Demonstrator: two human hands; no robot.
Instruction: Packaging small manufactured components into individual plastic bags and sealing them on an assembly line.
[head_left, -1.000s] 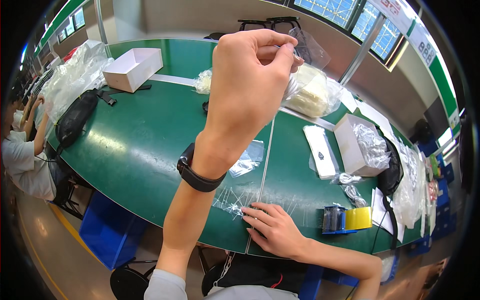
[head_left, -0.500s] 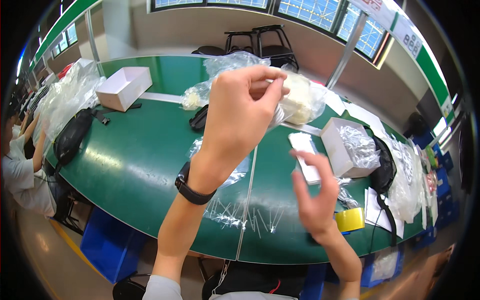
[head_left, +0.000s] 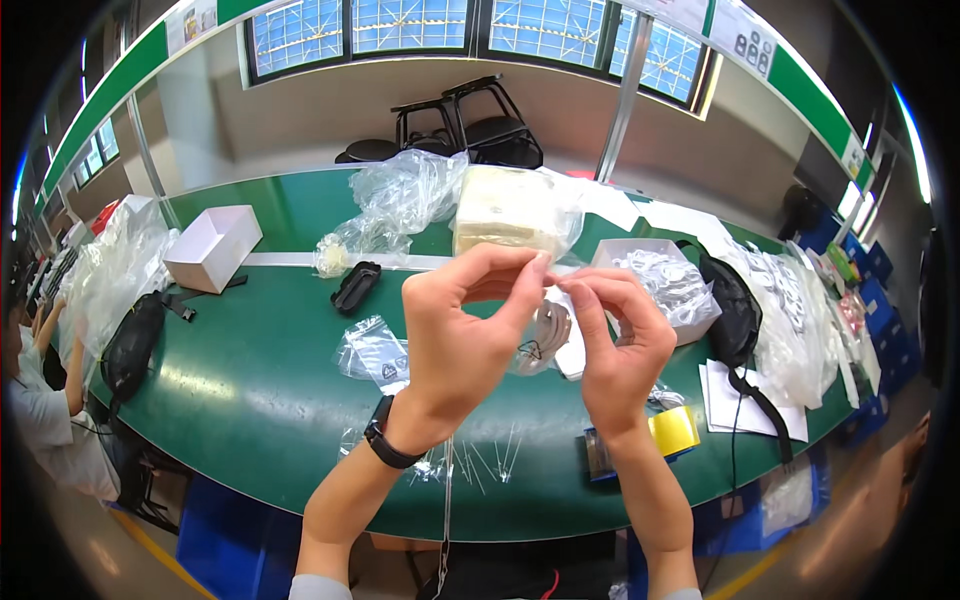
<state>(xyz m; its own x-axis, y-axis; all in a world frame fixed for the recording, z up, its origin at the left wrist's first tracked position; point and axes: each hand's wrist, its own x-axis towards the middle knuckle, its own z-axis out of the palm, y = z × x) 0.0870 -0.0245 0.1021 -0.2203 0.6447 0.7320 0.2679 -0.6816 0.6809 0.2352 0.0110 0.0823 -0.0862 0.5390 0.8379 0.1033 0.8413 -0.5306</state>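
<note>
Both my hands are raised over the middle of the green table, fingertips close together. My left hand (head_left: 460, 345), with a black band on the wrist, pinches the upper edge of a small clear plastic bag (head_left: 543, 340). A coiled white cable shows through the bag, which hangs between my hands. My right hand (head_left: 625, 350) pinches at the same edge with thumb and forefinger. Fingers partly cover the bag's top, so I cannot tell whether it is sealed. Behind the bag, a flat white item (head_left: 572, 352) lies on the table, partly hidden.
Flat clear bags (head_left: 372, 352) and a black case (head_left: 356, 288) lie left of my hands. Thin clear strips (head_left: 485, 462) are near the front edge. At right stand a white box (head_left: 700, 318) of bagged items and a yellow tape roll (head_left: 675, 430). Another person (head_left: 50, 400) sits far left.
My right hand has come up and left to meet my left hand and now pinches the bag's edge. The view has shifted, showing the bag with the cable more clearly.
</note>
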